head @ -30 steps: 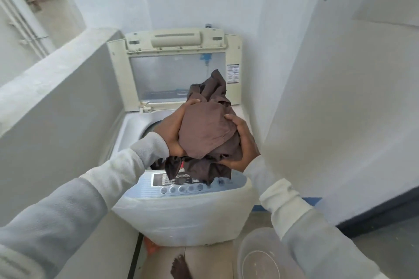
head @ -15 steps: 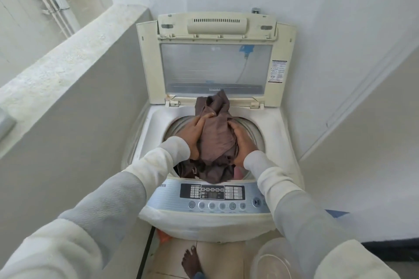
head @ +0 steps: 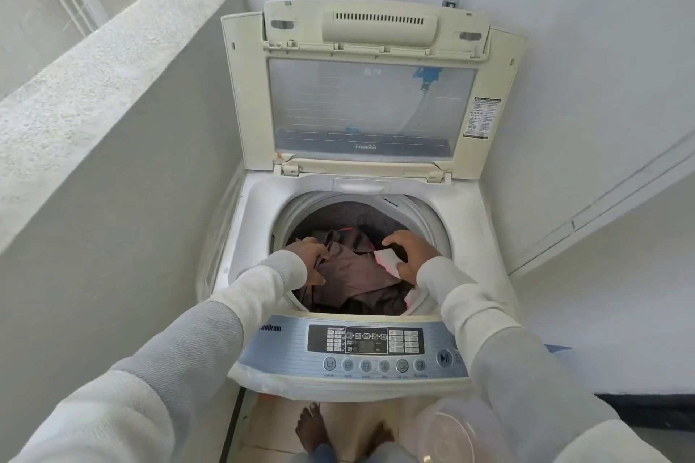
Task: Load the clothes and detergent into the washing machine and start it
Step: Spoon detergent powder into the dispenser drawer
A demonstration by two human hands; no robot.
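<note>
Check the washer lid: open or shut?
Open. The lid stands upright behind the drum, with brown clothes exposed inside.

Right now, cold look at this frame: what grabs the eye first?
The top-loader's lid stands open against the back wall, and both hands reach into the drum at centre. The left hand grips the brown garment lying in the drum; the right hand hovers open just over the clothes. Nearer, the blue control panel runs across the machine's front edge.
</note>
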